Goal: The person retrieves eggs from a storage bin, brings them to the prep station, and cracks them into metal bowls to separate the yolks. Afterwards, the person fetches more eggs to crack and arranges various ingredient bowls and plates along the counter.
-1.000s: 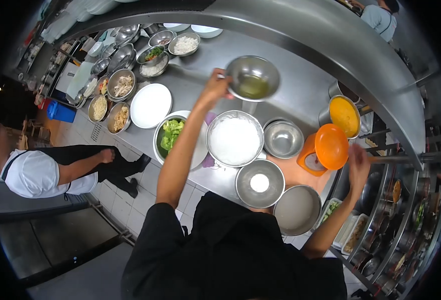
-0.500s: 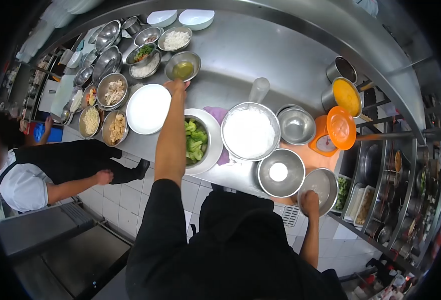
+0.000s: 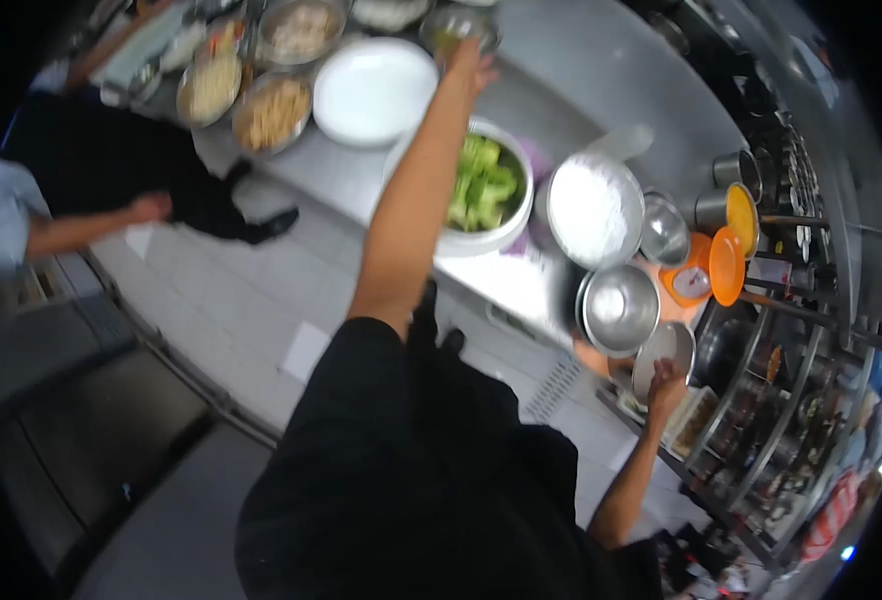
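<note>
My left hand [image 3: 474,68] reaches to a metal bowl with yellowish liquid [image 3: 451,38] at the top; its fingers are blurred but look apart, at the bowl's near edge. At the lower right, my right hand [image 3: 667,380] is over the near side of a wide metal bowl [image 3: 656,348], fingers curled together; whatever they hold is too small to make out. Between the hands are a bowl of green vegetables [image 3: 483,185], a container of white powder [image 3: 588,210] and a metal bowl with something white in it [image 3: 621,308].
A white plate [image 3: 376,92] and bowls of pale food [image 3: 273,112] line the upper left. An orange scale [image 3: 686,283] stands right, near a pot of orange-yellow food [image 3: 741,215]. A co-worker's hand [image 3: 149,208] shows left. Shelving [image 3: 761,400] runs along the right.
The view has swung down and turned. My left hand carried the liquid bowl leftward to the other bowls and has loosened from it. My right hand went from beside the orange scale to the wide bowl.
</note>
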Motion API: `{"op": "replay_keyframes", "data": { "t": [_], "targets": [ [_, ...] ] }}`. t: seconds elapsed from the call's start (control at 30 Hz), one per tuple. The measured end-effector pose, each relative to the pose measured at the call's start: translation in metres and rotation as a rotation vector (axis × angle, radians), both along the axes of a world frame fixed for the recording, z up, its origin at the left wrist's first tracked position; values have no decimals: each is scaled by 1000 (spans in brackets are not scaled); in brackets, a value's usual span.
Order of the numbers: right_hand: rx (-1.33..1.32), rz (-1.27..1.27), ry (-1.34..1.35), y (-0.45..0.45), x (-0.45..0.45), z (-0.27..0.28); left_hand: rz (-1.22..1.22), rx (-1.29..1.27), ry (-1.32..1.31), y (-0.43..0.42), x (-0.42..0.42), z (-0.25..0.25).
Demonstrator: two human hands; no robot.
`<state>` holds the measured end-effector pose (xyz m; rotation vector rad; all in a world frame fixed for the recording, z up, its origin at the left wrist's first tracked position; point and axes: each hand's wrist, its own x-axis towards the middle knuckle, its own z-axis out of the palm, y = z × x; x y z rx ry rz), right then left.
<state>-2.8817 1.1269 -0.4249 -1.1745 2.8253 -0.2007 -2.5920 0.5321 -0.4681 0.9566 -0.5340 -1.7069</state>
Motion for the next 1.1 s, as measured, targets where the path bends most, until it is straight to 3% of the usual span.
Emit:
{"op": "replay_keyframes", "data": {
  "t": [0.03,0.07,0.1,0.13,0.17,0.23,0.37,0.47,0.53,0.6,0.67,0.73,0.8,0.83,0.9,0.93,1.0,1.03,1.1],
  "targets": [
    [-11,135,253,-3,10,14,-30,-208,34,33,24,21],
    [-54,289,495,-7,16,18,49,-206,3,92,60,74],
    [-88,276,509,-3,17,14,166,-296,-72,146,95,90],
    [-88,328,508,-12,29,13,236,-278,-54,175,130,58],
    [-230,243,397,-15,52,25,358,-432,-221,233,168,77],
    [-404,185,234,-24,92,27,449,-267,-388,319,228,48],
    [-386,685,-66,-41,193,-7,396,303,-558,466,302,-77],
    [-191,796,-370,-45,232,-101,370,574,-583,555,314,-155],
    [-54,797,-411,-62,252,-166,331,659,-572,593,311,-174],
    [-100,808,-393,-85,253,-226,288,700,-593,620,316,-204],
    [100,567,-359,-130,243,-254,247,702,-619,632,325,-210],
    [-77,608,0,-179,210,-317,233,619,-668,654,346,-234],
    [-16,530,-277,-250,134,-432,191,642,-781,682,386,-262],
    [-20,529,-270,-270,98,-472,219,681,-807,685,397,-264],
    [6,598,-4,-286,52,-521,249,752,-847,694,423,-265],
    [5,590,0,-281,69,-505,251,779,-856,701,439,-268],
    [-3,638,368,-262,128,-450,265,735,-889,721,464,-280],
    [-3,631,367,-254,126,-447,270,780,-885,720,471,-273],
    [-185,611,74,-241,109,-436,279,765,-908,726,483,-269]
  ]
}}
